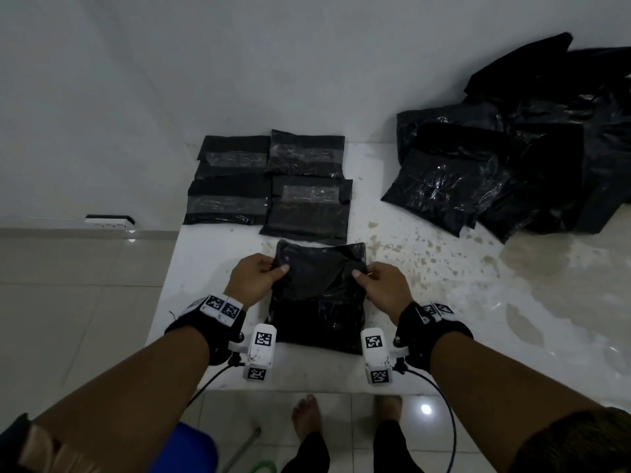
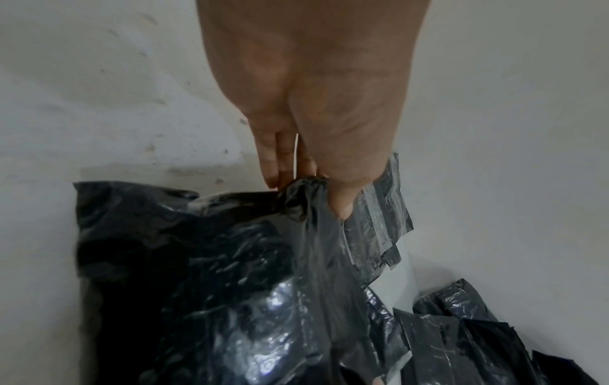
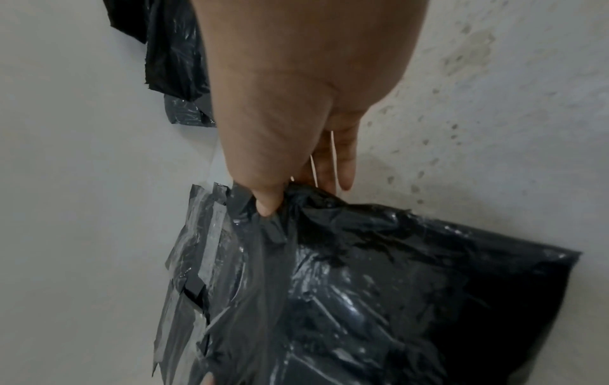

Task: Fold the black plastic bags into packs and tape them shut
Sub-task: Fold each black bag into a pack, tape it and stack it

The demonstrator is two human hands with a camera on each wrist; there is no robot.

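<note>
Bare table [image 1: 444, 302] lies open right of the hands — taped packs [image 1: 273, 179] block ahead, loose bags [image 1: 512, 158] far right.

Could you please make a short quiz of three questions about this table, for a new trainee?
1. How many taped packs lie in the group beyond the bag being folded?
2. True or false: the left hand and right hand both pinch the same bag.
3. The pile of loose bags lies on which side of the table: A left, B right?

Key: 1. four; 2. true; 3. B.
</note>
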